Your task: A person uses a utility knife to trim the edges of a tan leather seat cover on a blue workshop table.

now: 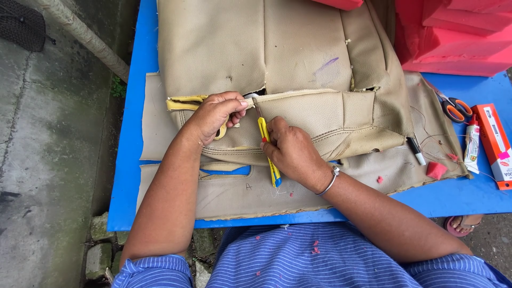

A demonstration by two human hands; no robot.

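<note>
1. Covering most of the blue table (pixel 133 160), the beige seat cover (pixel 298 58) lay across the upper middle of the frame, its folded seam edge (pixel 320 96) running left to right through the centre.
2. My left hand (pixel 213 113) sat at the centre left, fingers pinched together on the seam edge where yellow foam (pixel 184 101) showed through the split.
3. My right hand (pixel 293 152) lay just right of centre, closed around the yellow and blue utility knife (pixel 268 154).
4. The knife's long axis ran nearly up and down the frame, handle toward my body, blade tip (pixel 256 105) pointing up at the seam, just right of my left fingertips.
5. The right hand was the nearer to the blade's contact point; the seam crossed the blade almost at right angles.
</note>
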